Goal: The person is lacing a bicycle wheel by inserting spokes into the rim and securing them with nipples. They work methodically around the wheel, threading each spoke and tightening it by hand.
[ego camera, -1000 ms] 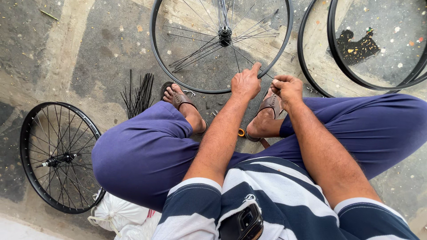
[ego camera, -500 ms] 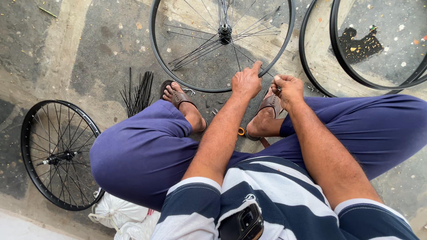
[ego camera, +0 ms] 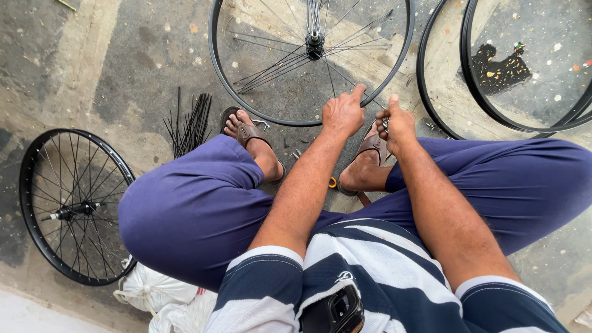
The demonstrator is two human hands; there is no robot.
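L hand (ego camera: 343, 114): fingers curled over the near edge of the bike wheel (ego camera: 259, 102) in front, index finger stretched along the rim toward the R. Grasping, not just resting; looks like it pins the rim so it can't roll or tip.

R hand (ego camera: 398, 123): clenched round a small metal tool (ego camera: 385, 123), thumb up on top. Tool mostly hidden in the fist, only a bit of grey metal shows on the L-hand side, so can't say what kind. It sits right by the rim, just beside the L index tip, where a thin spoke (ego camera: 375, 102) meets the rim. Hands nearly touching, both working one spot.

Wheel lies on the concrete floor (ego camera: 123, 68) betw. the person's feet and the top of view, hub (ego camera: 314, 38) in the middle, some spokes loose and crossing unevenly. Near edge tucked close to both sandals (ego camera: 370, 145), within easy reach w/o leaning.

Person squats/sits low, knees wide in blue trousers (ego camera: 197, 209), striped shirt, phone (ego camera: 333, 311) in chest pocket.

Around: bundle of loose black spokes (ego camera: 190, 120) on floor by L foot, near to hand. Small black wheel (ego camera: 74, 206) flat at far L, well apart. Two bare rims (ego camera: 487, 105) overlapping at upper R. White bags (ego camera: 157, 293) under L knee. Few small metal bits betw. the feet.
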